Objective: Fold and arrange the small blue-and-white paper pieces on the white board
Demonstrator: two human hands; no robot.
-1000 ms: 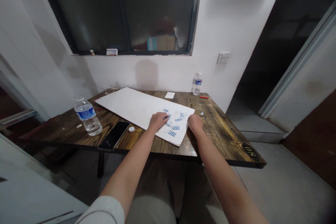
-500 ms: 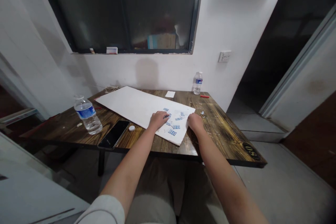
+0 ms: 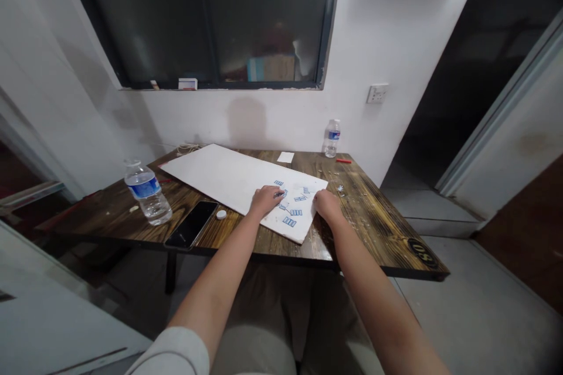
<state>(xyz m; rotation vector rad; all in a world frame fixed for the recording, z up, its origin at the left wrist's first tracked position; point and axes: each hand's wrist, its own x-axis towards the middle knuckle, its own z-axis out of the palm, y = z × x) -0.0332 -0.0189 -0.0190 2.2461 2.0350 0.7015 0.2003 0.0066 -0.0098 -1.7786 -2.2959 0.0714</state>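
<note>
A long white board (image 3: 220, 173) lies at a slant on the dark wooden table, with several small blue-and-white pieces (image 3: 289, 222) on its right end. My left hand (image 3: 265, 200) rests over the board among these pieces, fingers closed together near a blue piece; what they hold, if anything, is too small to name. At the board's right edge is my right hand (image 3: 328, 204), its fingers curled in; whatever is between them is hidden.
An open water bottle (image 3: 147, 190), a black phone (image 3: 192, 225) and a white cap (image 3: 221, 214) are left of my arms. Towards the wall are a white paper (image 3: 285, 157), a second bottle (image 3: 332, 139) and a red pen (image 3: 343, 161). White scraps (image 3: 340, 188) lie right of the board.
</note>
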